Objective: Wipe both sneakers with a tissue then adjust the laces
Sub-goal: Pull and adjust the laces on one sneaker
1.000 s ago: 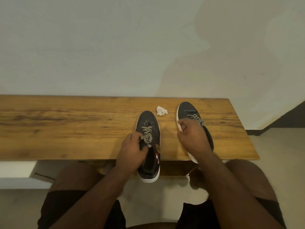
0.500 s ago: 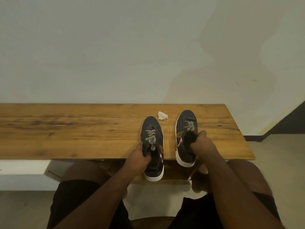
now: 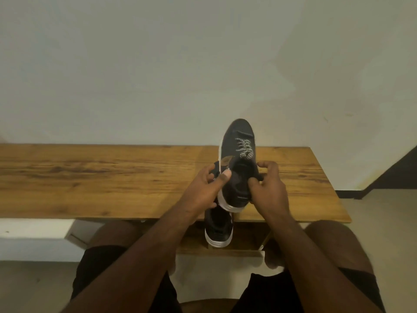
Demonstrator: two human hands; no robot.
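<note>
I hold a black sneaker [image 3: 239, 141] with a white sole and speckled laces up above the wooden table [image 3: 101, 177], toe pointing away from me. My left hand [image 3: 206, 188] grips its left side near the collar, thumb on the edge. My right hand [image 3: 268, 188] grips the right side of the collar. The other black sneaker [image 3: 218, 229] lies beneath, its heel hanging over the table's near edge; my left hand and the raised shoe cover its front. The tissue is hidden behind the raised shoe.
The table stands against a pale wall [image 3: 158, 64] and ends at the right near a dark baseboard [image 3: 397, 172]. My knees [image 3: 334, 240] sit under the table's near edge. Light floor shows on both sides.
Both sneakers lay on the table with one hand on each. Now the right sneaker is lifted off the table and my left hand has left the other shoe to grip it too.
</note>
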